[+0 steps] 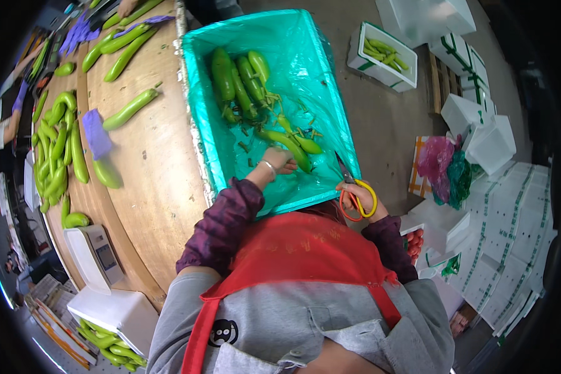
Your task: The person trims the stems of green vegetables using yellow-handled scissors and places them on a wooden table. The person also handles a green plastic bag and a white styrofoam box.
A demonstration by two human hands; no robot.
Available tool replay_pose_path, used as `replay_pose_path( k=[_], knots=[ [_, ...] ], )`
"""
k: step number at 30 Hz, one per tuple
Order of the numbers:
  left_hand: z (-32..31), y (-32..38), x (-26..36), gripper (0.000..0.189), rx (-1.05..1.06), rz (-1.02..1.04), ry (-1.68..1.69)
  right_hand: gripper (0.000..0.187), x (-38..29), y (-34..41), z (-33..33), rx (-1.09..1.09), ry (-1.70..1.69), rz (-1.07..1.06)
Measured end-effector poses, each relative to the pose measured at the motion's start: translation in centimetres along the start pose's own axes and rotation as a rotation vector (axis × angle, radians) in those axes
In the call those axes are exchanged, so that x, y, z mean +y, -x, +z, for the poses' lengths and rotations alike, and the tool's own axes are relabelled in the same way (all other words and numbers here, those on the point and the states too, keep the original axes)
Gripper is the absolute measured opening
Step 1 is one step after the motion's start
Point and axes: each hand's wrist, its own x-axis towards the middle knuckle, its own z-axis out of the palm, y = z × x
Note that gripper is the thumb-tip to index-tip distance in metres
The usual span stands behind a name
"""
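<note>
A crate lined with green plastic film stands before me, with long green eggplants grouped at its far left. Cut stems and calyx scraps are strewn about the middle. My left hand, with a bracelet at the wrist, is inside the crate with fingers curled, right beside a curved green eggplant. Whether anything is inside those fingers is hidden. At the crate's near right corner, my right hand holds scissors with one red and one yellow handle. The blades point up and away over the crate.
A wooden table runs along the left, bearing a pile of eggplants, purple cloths and a scale. A person's arm shows beyond it. White foam boxes are stacked at right; another box holds eggplants.
</note>
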Motion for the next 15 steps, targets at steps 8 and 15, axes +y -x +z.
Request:
replay_pose_path(
  k=[8, 15],
  knots=[
    [4.1, -9.3, -4.7, 0.036, 0.337, -0.066, 0.220, 0.026, 0.0, 0.2, -0.1, -0.033, 0.009, -0.141],
    [5.5, -11.4, -5.2, 0.034, 0.310, -0.050, 0.391, 0.026, -0.2, 0.2, -0.4, -0.053, -0.045, -0.084]
  ],
)
